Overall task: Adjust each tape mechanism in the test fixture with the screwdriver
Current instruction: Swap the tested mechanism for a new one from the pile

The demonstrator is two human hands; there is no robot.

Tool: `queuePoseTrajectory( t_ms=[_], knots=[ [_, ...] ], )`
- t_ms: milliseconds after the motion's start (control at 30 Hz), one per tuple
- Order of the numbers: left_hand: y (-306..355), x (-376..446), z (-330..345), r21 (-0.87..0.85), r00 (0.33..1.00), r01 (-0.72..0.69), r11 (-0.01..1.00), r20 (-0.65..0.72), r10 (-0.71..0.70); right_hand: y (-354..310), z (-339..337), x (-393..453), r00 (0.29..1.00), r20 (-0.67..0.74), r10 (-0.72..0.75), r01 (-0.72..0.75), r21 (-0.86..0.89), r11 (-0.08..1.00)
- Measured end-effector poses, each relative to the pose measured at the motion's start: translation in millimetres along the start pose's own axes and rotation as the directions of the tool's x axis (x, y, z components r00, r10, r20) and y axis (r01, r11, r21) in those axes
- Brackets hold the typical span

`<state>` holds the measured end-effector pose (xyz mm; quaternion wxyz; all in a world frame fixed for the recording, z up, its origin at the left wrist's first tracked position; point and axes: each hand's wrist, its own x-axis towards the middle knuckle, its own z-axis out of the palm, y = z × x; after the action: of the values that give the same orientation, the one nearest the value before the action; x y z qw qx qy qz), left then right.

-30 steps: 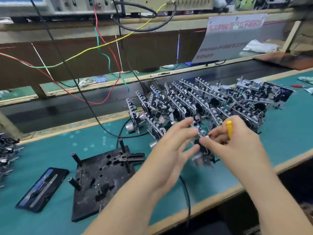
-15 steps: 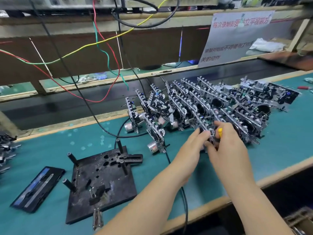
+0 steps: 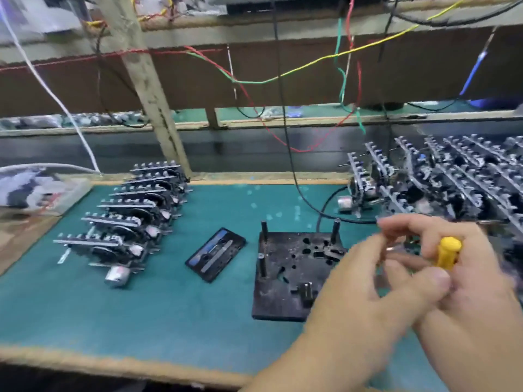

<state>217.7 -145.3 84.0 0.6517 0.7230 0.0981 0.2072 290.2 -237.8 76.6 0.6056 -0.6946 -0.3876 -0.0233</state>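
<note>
**First:** Tape mechanism point(image 3: 402, 250) is up off the bench point(image 3: 181, 301) between both hands, just right of the test fixture point(image 3: 294, 275); it's badly blurred, so I can't make out which way it faces.

**Second:** Who's got hold of it?

**First:** The left hand point(image 3: 376, 281) seems to pinch it with curled fingers and thumb; the right hand point(image 3: 464, 278) is wrapped round the yellow screwdriver point(image 3: 448, 251), handle sticking up, and its fingertips look to steady the piece too, though I can't be sure of that.

**Second:** Would it be heavy?

**First:** I'd judge it light; a thin metal frame with small levers, a little board and a motor can like the ones in the stock row point(image 3: 452, 182) at the right; stiff in the frame, fragile at the sticking-out levers and wires.

**Second:** So grip the edges?

**First:** I'd say so; take the frame's rigid long edges, keep off the head, the belt and the motor leads; bare metal may be slippery, so a firm pinch rather than a squeeze.

**Second:** And the fixture?

**First:** Nothing sits on its black plate; its upright pins stand free; the piece should drop over those, I'd guess; a cassette point(image 3: 216, 254) lies just left of it, and another row of mechanisms point(image 3: 127, 222) stands further left.
</note>
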Motion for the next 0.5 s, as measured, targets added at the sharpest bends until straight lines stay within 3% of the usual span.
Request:
queuePoseTrajectory(
  t_ms=[100, 167, 200, 233, 267, 300, 367, 400, 433, 500],
  knots=[
    [-4.0, -23.2, -63.1, -0.04, 0.938, -0.085, 0.996, -0.34, 0.066, -29.6, 35.4, 6.0, 0.967, 0.227, -0.114, 0.091, 0.108, 0.99],
    [-7.9, -40.4, -104.6, 0.049, 0.817, -0.148, 0.988, -0.556, 0.151, -33.7, 54.0, 17.1, 0.93, 0.368, -0.019, -0.027, 0.12, 0.992],
    [-8.6, -49.3, -125.6, 0.116, 0.74, -0.163, 0.98, -0.642, 0.199, -31.8, 56.7, 13.4, 0.853, 0.518, -0.056, 0.0, 0.107, 0.994],
    [-10.8, -57.0, -146.2, 0.199, 0.669, -0.153, 0.968, -0.7, 0.25, -28.9, 65.1, 15.4, 0.82, 0.572, 0.034, -0.086, 0.065, 0.994],
    [-15.1, -63.2, -166.7, 0.309, 0.612, -0.092, 0.946, -0.733, 0.299, -32.0, 72.0, 20.2, 0.772, 0.627, 0.105, -0.174, 0.049, 0.984],
    [-21.7, -67.7, -186.7, 0.433, 0.576, 0.029, 0.901, -0.744, 0.339, -35.5, 80.2, 23.2, 0.768, 0.632, 0.1, -0.161, 0.039, 0.986],
    [-38.6, -72.0, -223.4, 0.594, 0.553, 0.357, 0.721, -0.756, 0.35, -43.7, 90.4, 22.0, 0.854, 0.517, -0.054, -0.046, 0.179, 0.983],
    [-46.3, -72.1, -238.1, 0.577, 0.537, 0.488, 0.655, -0.79, 0.296, -51.1, 96.3, 15.5, 0.892, 0.44, -0.099, 0.018, 0.185, 0.983],
    [-52.4, -71.4, -249.7, 0.527, 0.511, 0.572, 0.628, -0.828, 0.23, -55.7, 97.8, 8.1, 0.886, 0.433, -0.165, 0.092, 0.185, 0.978],
    [-61.9, -67.6, -267.9, 0.442, 0.476, 0.645, 0.623, -0.871, 0.125, -54.9, 104.5, 2.1, 0.872, 0.46, -0.169, 0.094, 0.181, 0.979]
  ],
)
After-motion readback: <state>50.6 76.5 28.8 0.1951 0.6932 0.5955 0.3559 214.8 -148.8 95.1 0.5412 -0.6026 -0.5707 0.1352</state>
